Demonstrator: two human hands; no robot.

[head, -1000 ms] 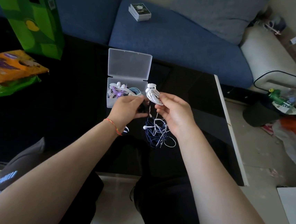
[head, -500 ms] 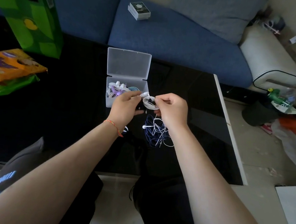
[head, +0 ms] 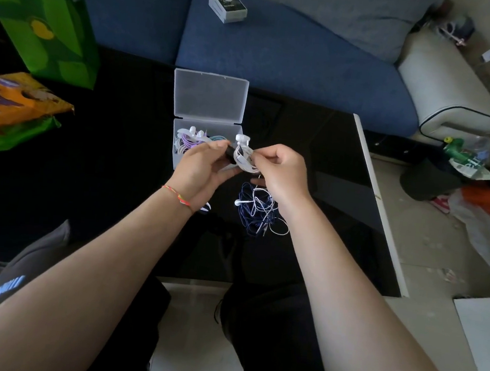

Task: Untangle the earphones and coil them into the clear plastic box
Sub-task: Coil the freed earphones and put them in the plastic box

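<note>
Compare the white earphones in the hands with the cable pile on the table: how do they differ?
The white earphones are wound in a tight coil; the cable pile lies loose and tangled. The coil is held up by the left hand and right hand; the pile rests on the black table. The coil is all white; the pile mixes dark blue and white. Both are outside the clear plastic box.

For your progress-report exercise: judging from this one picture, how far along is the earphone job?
Done: purple, white and teal earphones already lie coiled in the open box. In hand: the left hand and right hand hold a white coil beside the box, not yet inside. Left: a blue and white tangle on the table.
</note>
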